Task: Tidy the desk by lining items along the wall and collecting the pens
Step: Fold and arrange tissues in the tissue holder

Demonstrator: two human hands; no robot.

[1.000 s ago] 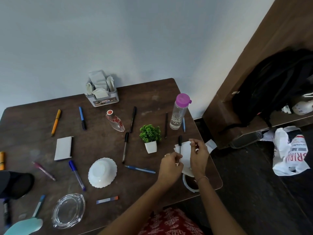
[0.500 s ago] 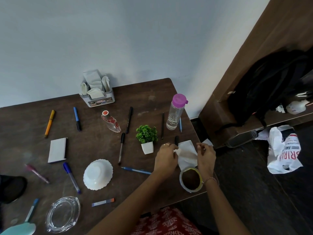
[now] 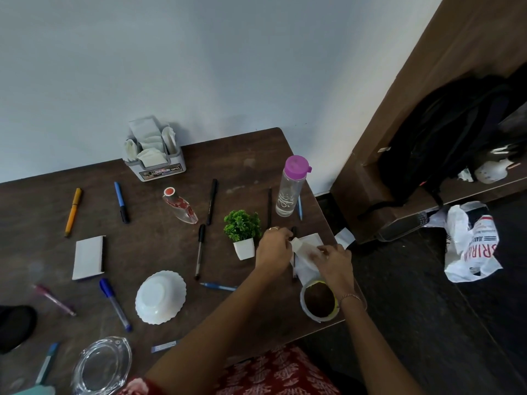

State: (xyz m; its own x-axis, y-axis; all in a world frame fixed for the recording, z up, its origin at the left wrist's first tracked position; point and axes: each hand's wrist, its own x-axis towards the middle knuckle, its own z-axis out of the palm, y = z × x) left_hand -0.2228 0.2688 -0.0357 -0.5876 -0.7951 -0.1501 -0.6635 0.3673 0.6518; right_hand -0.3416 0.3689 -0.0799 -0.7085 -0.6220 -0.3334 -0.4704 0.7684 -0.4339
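White paper sheet [image 3: 307, 243] — creased, folded

Home room: cluttered desk [image 3: 148, 238], backpack [image 3: 445, 143]

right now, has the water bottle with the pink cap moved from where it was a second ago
No. The water bottle still stands upright between the thin black pencil on its left and the light blue pen on its right, as before.
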